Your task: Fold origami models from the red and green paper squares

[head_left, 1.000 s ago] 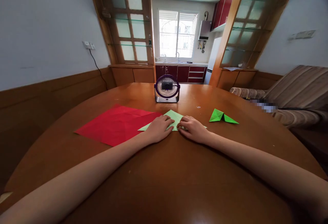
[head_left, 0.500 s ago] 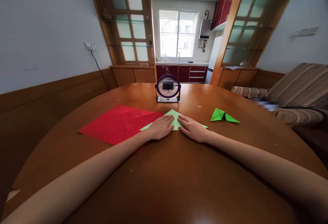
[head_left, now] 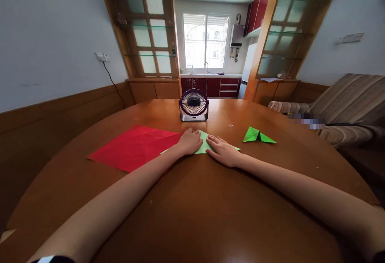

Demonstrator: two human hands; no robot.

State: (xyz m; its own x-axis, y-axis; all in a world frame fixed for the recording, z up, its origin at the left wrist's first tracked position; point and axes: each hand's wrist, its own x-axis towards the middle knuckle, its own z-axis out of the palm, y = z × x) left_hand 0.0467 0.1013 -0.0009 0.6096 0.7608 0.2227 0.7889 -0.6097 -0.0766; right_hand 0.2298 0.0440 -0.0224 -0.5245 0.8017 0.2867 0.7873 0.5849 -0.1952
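A light green sheet of paper, folded into a triangle, lies on the table in front of me with its peak pointing away. My left hand rests on its left half, fingers bent a little near the peak. On the right half my right hand lies flat with fingers stretched out. The hands cover much of the triangle, and only its middle and outer corners show. Left of it, a red sheet of paper with crease lines is spread out, partly behind my left forearm.
A brighter green folded paper piece stands on the table to the right. Beyond the triangle is a small purple fan. The brown wooden table has a rounded edge. A striped sofa is off to the right.
My left hand has slid up and inward, toward the triangle's peak, and its fingers are more bent. My right hand stays flat on the paper. The whole view has shifted slightly.
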